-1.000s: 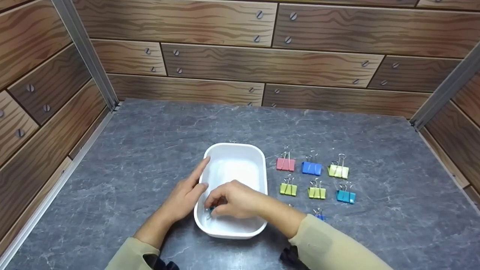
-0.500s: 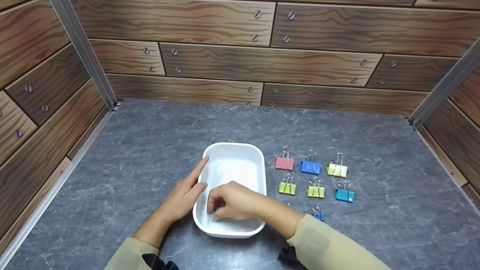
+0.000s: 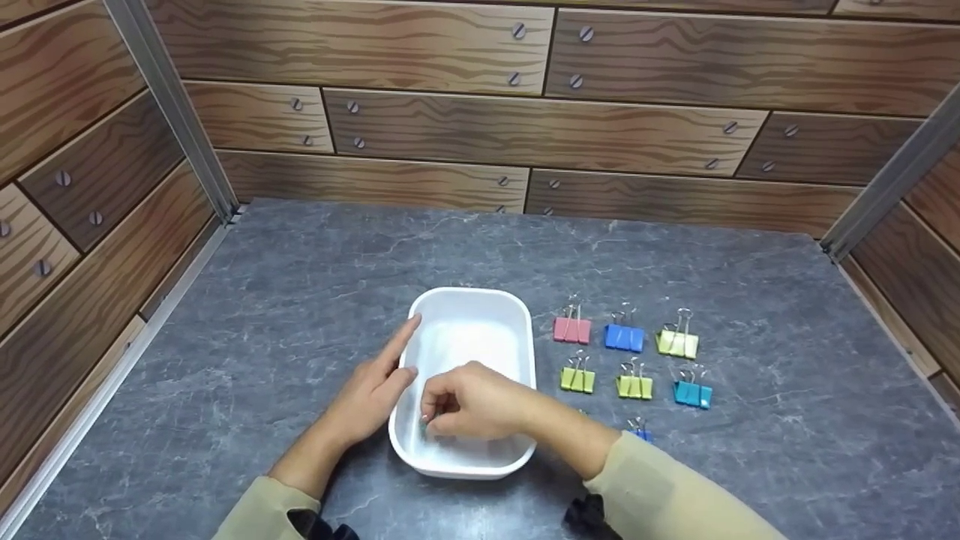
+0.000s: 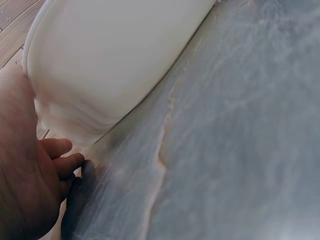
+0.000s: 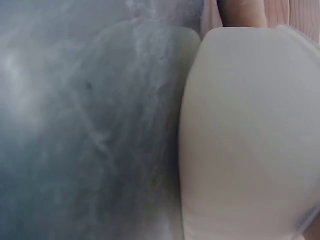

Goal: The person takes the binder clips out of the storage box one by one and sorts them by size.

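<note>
A white plastic tub (image 3: 472,471) sits on the dark marbled table. My left hand (image 3: 371,394) rests along its left side, index finger extended on the rim and thumb at the edge. In the left wrist view, that hand (image 4: 25,160) lies against the outer wall. My right hand (image 3: 476,401) reaches into the near left part of the tub, thumb and fingers curled in a pinch on a small binder clip (image 3: 425,419). The fingers hide most of this clip. From the right wrist, only the tub's outer wall (image 5: 250,125) and the tabletop show; the right fingers are out of sight.
Right of the tub, binder clips stand in rows: pink (image 3: 572,330), blue (image 3: 624,337) and light yellow (image 3: 677,343) at the back, two lime ones (image 3: 577,379) and a teal one (image 3: 693,394) in front. The right forearm partly covers a nearer blue clip (image 3: 639,432).
My right hand has shifted slightly right within the tub, and the teal of the clip seen at its fingertips is now mostly hidden. The left hand stays on the rim.
</note>
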Tool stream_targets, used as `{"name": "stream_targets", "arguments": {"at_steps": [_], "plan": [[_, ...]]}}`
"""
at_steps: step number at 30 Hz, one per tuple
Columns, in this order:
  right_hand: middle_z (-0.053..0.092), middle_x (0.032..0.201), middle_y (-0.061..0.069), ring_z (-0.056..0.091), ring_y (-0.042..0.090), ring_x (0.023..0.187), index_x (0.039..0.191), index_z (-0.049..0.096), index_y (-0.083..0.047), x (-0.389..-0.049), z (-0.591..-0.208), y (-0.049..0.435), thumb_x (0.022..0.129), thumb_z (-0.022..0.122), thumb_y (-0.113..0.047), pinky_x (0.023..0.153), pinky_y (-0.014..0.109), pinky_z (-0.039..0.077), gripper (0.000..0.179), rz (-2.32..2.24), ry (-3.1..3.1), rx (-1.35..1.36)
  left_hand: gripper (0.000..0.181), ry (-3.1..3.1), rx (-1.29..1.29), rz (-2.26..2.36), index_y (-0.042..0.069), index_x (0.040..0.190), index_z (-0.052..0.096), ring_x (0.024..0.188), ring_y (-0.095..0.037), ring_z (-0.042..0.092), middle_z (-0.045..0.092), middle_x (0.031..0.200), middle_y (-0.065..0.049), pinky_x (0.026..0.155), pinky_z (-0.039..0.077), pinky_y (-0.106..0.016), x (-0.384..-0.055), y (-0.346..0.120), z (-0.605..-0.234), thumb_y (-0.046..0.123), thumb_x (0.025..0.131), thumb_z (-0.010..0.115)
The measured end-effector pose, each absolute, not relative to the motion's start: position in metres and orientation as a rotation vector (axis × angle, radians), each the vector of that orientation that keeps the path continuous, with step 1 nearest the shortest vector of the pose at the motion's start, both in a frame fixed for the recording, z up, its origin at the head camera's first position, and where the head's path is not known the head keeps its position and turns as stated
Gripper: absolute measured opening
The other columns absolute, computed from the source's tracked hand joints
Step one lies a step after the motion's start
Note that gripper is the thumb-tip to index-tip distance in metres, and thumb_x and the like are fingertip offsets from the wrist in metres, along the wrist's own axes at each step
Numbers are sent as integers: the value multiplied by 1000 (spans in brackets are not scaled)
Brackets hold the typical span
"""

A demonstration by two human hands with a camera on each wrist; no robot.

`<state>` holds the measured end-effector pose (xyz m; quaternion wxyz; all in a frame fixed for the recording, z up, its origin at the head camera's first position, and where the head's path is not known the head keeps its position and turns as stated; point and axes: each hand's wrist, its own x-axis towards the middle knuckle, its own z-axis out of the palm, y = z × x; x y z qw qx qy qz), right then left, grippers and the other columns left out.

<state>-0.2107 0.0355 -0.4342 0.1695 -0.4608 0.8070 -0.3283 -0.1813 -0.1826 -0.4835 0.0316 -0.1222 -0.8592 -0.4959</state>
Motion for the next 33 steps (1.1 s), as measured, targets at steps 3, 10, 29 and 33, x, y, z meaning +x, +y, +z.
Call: {"name": "stream_targets", "arguments": {"at_steps": [3,10,29,33], "plan": [[68,78,-10,57,-3,71,87,74,-11,-210,-428,41,90,78,-4,69,18,50,8,-993,2266,-1322,69,-2650,-378,-1535,37,169,31,134,-27,57,49,160,-10,108,48,-55,-181,-182,-483,17,105,51],[73,87,-10,68,3,82,93,76,-10,-209,-399,65,95,79,-9,80,27,59,4,-1161,2210,-1267,69,-2658,-360,-1542,36,169,31,139,-28,54,47,162,-11,110,46,-55,-181,-182,-482,16,106,51],[74,101,-2,65,12,87,99,76,-21,-203,-362,225,98,76,-11,78,28,58,10,-1242,2555,-1216,67,-2650,-388,-1566,31,170,30,149,-30,43,41,166,-7,119,37,-54,-182,-182,-483,15,108,50],[75,103,-3,65,11,86,99,77,-23,-198,-365,253,98,77,-9,76,26,57,14,-1199,2646,-1155,67,-2644,-392,-1557,32,169,31,148,-29,45,43,165,-7,118,38,-54,-182,-183,-484,15,107,50]]}}
